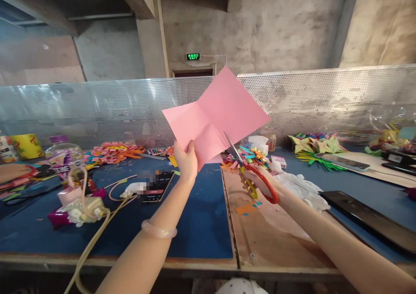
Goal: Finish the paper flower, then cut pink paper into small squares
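Pink paper sheet (217, 112), one: creased across the middle, held up in the air above the table's blue mat (201, 224), in front of the perforated metal screen (97, 108)

Left hand (186, 162), one: thumb and fingers pinched shut on the sheet's lower corner; one pale bangle (159, 230) on the wrist

Right hand (260, 183), one: fingers curled through the red loops of the scissors (247, 170), one pair, blades slightly parted with the tips against the sheet's lower right edge

Handling note, a judgement: the cut should run cleaner with the sheet kept taut near the blades, fed deep into the throat, and the holding thumb well off the line

Phones, three counted: lit phone (159, 185) by the left arm, dark phone (367, 218) near the right arm, third phone (341, 160) farther right

Another person's hand (13, 171), one, at the far left edge

Paper flowers and scraps on the table: too many to count
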The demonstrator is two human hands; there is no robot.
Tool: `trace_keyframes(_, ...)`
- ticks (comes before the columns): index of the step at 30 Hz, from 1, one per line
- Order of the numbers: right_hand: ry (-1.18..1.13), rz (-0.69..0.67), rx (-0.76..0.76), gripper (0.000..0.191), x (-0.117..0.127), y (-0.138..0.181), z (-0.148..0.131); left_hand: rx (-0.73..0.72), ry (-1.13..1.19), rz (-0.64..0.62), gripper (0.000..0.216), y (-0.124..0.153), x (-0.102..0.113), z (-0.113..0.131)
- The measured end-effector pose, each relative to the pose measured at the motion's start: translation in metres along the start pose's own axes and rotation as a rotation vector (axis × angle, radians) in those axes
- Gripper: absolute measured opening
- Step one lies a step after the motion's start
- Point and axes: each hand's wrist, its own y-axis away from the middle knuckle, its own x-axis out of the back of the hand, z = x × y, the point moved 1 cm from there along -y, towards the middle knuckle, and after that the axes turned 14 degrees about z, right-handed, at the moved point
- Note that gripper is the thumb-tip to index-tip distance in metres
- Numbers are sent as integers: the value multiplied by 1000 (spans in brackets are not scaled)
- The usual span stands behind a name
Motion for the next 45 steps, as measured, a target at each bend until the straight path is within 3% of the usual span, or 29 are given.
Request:
trace_keyframes(18,-15,-5,36,12,2,-4,8,1,74,-53,30,-1,3,9)
trace_keyframes(23,-176,-111,-72,18,4,-8,16,-58,0,-52,24,-4,6,16)
trace_keyframes(29,-358,-332,-237,15,9,-2,6,-122,-123,-60,26,-11,6,11)
trace_keyframes(34,-383,-386,-315,14,10,-2,8,-118,-167,-82,29,-16,5,4)
trace_keyframes(45,-339,-409,-272,17,10,-4,13,-133,-223,-74,25,-17,6,9)
